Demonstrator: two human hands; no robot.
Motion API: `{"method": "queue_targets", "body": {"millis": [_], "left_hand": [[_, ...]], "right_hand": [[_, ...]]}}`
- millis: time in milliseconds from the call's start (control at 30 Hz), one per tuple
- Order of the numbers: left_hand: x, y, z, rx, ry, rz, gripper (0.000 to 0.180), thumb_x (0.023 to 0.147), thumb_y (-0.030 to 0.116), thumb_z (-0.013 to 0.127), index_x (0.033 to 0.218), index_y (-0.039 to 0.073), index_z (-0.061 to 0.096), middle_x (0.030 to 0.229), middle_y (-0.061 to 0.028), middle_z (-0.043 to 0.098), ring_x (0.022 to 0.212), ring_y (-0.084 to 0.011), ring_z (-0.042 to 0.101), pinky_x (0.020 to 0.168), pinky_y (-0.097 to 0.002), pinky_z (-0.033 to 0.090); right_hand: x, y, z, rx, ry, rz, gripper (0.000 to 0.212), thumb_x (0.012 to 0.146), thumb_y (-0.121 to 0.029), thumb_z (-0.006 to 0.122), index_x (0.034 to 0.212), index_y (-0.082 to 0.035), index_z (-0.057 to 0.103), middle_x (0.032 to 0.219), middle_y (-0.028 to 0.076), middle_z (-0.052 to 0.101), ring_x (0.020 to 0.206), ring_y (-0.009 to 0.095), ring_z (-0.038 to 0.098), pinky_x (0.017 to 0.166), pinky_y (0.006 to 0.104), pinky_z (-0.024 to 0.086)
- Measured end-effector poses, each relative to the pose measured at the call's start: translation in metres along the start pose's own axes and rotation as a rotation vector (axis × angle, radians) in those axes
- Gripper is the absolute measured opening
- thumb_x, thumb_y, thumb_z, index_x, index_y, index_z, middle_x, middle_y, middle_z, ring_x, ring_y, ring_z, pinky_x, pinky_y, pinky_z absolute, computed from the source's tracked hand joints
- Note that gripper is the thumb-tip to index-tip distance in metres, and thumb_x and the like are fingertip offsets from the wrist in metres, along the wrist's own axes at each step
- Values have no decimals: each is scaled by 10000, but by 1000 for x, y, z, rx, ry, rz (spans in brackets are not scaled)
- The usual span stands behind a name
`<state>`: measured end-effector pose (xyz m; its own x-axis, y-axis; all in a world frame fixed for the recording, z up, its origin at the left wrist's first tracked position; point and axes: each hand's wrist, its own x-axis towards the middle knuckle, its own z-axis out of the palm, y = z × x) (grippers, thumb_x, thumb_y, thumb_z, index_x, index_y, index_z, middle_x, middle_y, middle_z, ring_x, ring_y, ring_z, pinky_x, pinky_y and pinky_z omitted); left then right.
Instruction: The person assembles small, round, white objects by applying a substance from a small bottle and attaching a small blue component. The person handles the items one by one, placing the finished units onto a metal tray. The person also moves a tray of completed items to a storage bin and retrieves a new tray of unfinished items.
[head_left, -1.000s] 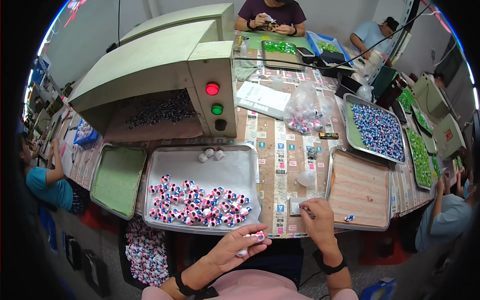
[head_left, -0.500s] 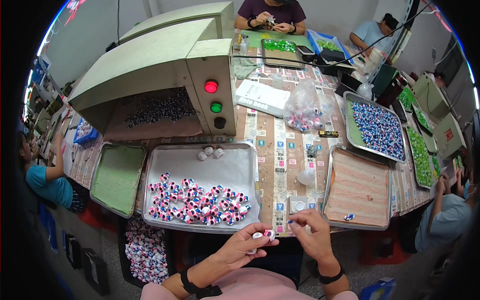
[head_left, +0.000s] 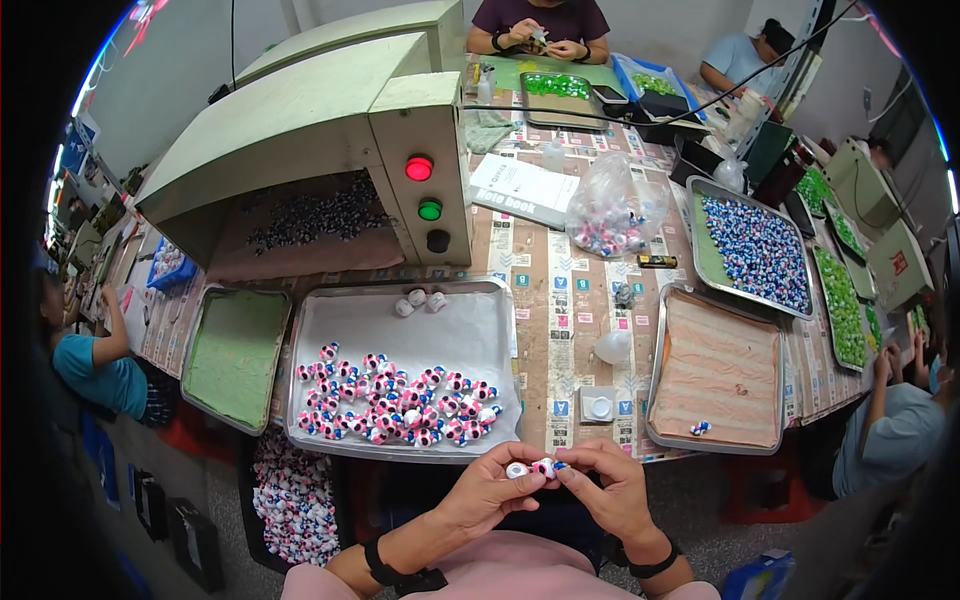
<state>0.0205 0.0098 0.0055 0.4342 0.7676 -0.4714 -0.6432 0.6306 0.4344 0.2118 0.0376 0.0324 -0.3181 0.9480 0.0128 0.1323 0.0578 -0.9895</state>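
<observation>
two pieces point(head_left: 516, 470) pinched in left grip point(head_left: 485, 492) | right grip point(head_left: 612, 488) pinches blue bit point(head_left: 561, 466) | tray point(head_left: 430, 335), dish point(head_left: 598, 407) ahead

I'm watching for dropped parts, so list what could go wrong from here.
1. The small blue bit in the right hand could slip; with both hands at the near edge of the table, it might fall to the floor.
2. The left hand holds a white piece and a pink-and-white piece together, so one may drop.
3. The small white dish near that edge might get bumped.
</observation>
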Motion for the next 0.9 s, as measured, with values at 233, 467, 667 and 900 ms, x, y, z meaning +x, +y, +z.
{"method": "queue_targets", "body": {"millis": [233, 467, 667, 900], "left_hand": [[-3, -1, 4, 21, 4, 47, 241, 873, 31, 649, 1094, 40, 554, 1044, -98, 635, 983, -183, 652, 699, -224, 583], [-6, -1, 5, 93, 66, 79, 216, 863, 14, 655, 1059, 21, 563, 1035, -121, 642, 948, -203, 664, 687, -235, 581], [-6, 1, 5, 134, 65, 112, 202, 857, -37, 634, 1039, -3, 551, 999, -166, 643, 882, -220, 669, 633, -243, 579], [-24, 39, -9, 517, 315, 427, 197, 802, -27, 690, 981, -3, 611, 800, -87, 654, 575, -107, 618, 430, -192, 484]], "right_hand": [[-3, 7, 3, 231, -5, 89, 197, 856, -43, 681, 1045, 15, 685, 1007, 105, 592, 823, 155, 656, 735, 228, 527], [-5, 12, 11, 380, -1, 110, 199, 856, -4, 669, 1052, 28, 677, 1052, 95, 548, 849, 163, 668, 742, 223, 535], [-4, 14, 8, 386, -38, 99, 186, 864, 3, 656, 1046, 32, 674, 1058, 89, 537, 835, 168, 677, 723, 211, 531], [1, 8, -45, -329, 220, -73, 212, 785, -46, 714, 996, -34, 699, 1001, 126, 648, 895, 217, 621, 806, 293, 493]]}}
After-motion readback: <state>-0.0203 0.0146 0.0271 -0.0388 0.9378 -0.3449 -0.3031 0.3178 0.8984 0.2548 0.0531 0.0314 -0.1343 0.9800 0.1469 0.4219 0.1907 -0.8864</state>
